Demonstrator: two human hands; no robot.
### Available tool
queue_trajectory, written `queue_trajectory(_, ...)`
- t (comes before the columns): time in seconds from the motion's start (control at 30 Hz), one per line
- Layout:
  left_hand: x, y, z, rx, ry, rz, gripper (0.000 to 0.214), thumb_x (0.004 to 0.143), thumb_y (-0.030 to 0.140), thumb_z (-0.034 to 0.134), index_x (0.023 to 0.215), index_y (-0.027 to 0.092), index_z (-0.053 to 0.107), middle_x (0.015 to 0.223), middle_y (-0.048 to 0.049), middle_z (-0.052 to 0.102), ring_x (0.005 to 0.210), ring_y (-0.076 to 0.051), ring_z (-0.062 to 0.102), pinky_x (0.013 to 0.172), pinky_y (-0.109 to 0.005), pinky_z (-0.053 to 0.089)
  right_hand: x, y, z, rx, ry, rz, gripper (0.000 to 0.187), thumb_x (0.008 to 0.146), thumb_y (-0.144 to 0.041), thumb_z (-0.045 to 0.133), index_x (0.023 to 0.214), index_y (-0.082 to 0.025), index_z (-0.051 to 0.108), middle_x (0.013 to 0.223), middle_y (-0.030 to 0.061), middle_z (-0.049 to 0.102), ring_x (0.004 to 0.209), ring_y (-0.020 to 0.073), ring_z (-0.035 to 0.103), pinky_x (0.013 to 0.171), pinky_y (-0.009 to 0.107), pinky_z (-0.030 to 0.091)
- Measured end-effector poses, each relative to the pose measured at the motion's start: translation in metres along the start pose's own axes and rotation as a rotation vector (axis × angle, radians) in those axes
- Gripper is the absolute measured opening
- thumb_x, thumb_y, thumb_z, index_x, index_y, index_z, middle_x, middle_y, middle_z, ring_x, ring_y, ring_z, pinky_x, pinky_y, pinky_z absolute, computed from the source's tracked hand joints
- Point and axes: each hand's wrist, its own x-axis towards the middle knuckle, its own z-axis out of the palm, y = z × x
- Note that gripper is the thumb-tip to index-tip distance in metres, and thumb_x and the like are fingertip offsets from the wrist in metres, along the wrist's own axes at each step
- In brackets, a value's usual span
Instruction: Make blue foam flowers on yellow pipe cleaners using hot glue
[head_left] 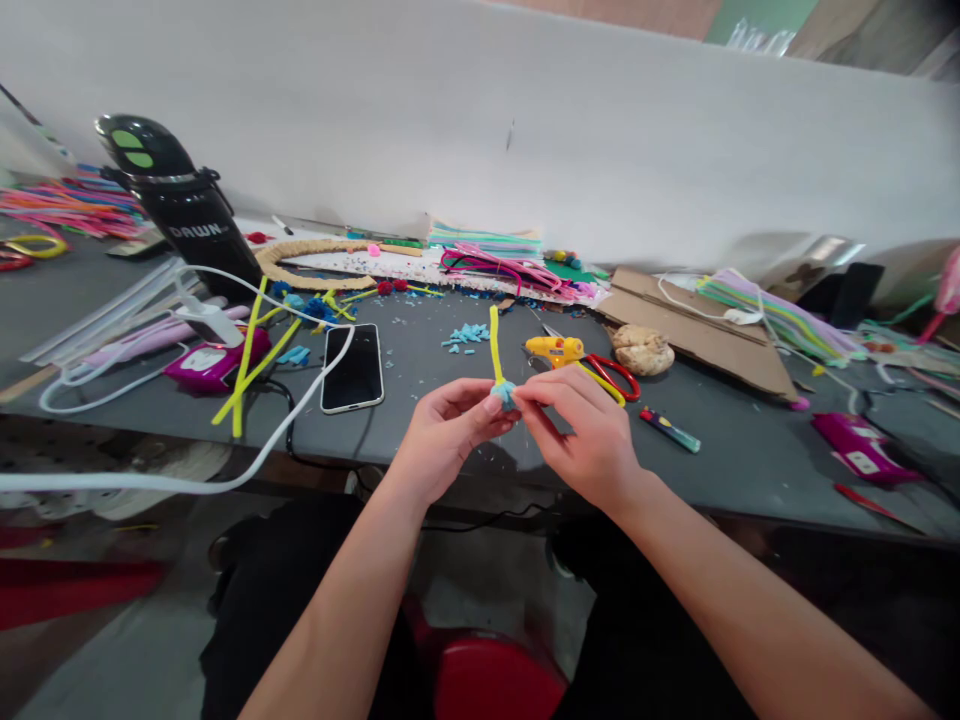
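Note:
Between the fingertips of both hands is a pipe-cleaner flower with a light blue head (pixel 503 393) and a yellow fuzzy stem (pixel 495 345) pointing up and away. My left hand (pixel 454 430) pinches the blue head from the left. The thumb and fingers of my right hand (pixel 581 425) close on its right edge; whether a small loose piece sits between them is too small to tell. Just beyond the hands lies a loose pile of short light blue pieces (pixel 469 335). A yellow glue gun (pixel 555 349) and red-handled scissors (pixel 616 378) rest by my right hand.
A phone (pixel 352 368) and crossed yellow pipe cleaners (pixel 249 360) lie left, beneath a looping white cable (pixel 315 390). A black bottle (pixel 184 215) stands behind them. Rightward are a box cutter (pixel 670 430), a pale lumpy object (pixel 643 350), cardboard (pixel 697 330) and a purple box (pixel 862 447).

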Motion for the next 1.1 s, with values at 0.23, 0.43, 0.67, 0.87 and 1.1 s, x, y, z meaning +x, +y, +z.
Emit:
queue_trajectory(0.23,0.0001,-0.0006,-0.0005,0.009,0.011,0.026,0.020,0.075,0.024,0.082,0.093,0.017,0.077,0.090,-0.0044,0.077,0.079,-0.013,0.072,0.080,-0.026,0.059,-0.0005,-0.0029,0.0014,0.029,-0.002,0.029,0.016,0.088,-0.010,0.062,0.099,-0.021,0.066,0.090,0.0051,0.069,0.083,0.0177,0.063,0.076,0.034,0.054)
queue_trajectory(0.43,0.0005,-0.0014,-0.0019,0.008,0.007,0.038,0.018,0.077,0.021,0.080,0.095,0.018,0.077,0.092,-0.0038,0.077,0.081,-0.013,0.072,0.081,-0.025,0.059,-0.0030,-0.0035,0.0045,0.058,-0.006,0.070,0.014,0.088,-0.011,0.063,0.098,-0.021,0.067,0.089,0.0050,0.068,0.082,0.0172,0.063,0.076,0.033,0.054)
queue_trajectory(0.67,0.0004,-0.0020,-0.0013,-0.010,0.004,0.035,0.016,0.077,0.020,0.080,0.093,0.018,0.078,0.091,-0.0036,0.078,0.080,-0.012,0.072,0.080,-0.024,0.059,-0.0036,-0.0041,0.0051,0.060,-0.019,0.080,0.014,0.089,-0.012,0.061,0.100,-0.020,0.066,0.088,0.0050,0.067,0.082,0.0169,0.062,0.076,0.033,0.054)
queue_trajectory(0.87,-0.0001,0.0003,-0.0007,0.011,0.018,0.024,0.022,0.076,0.024,0.081,0.097,0.019,0.078,0.095,-0.0059,0.078,0.082,-0.014,0.072,0.083,-0.028,0.058,-0.0009,-0.0062,-0.0004,0.065,-0.030,0.129,0.013,0.091,-0.016,0.060,0.100,-0.020,0.068,0.087,0.0048,0.068,0.080,0.0171,0.062,0.075,0.033,0.053)
queue_trajectory(1.1,0.0005,0.0004,-0.0007,0.042,0.007,0.036,0.028,0.078,0.028,0.079,0.104,0.019,0.077,0.100,-0.0079,0.077,0.086,-0.016,0.072,0.087,-0.031,0.057,-0.0007,-0.0060,-0.0013,0.299,0.051,0.488,0.010,0.090,-0.028,0.064,0.090,-0.020,0.069,0.086,0.0041,0.071,0.076,0.0175,0.065,0.068,0.031,0.054)
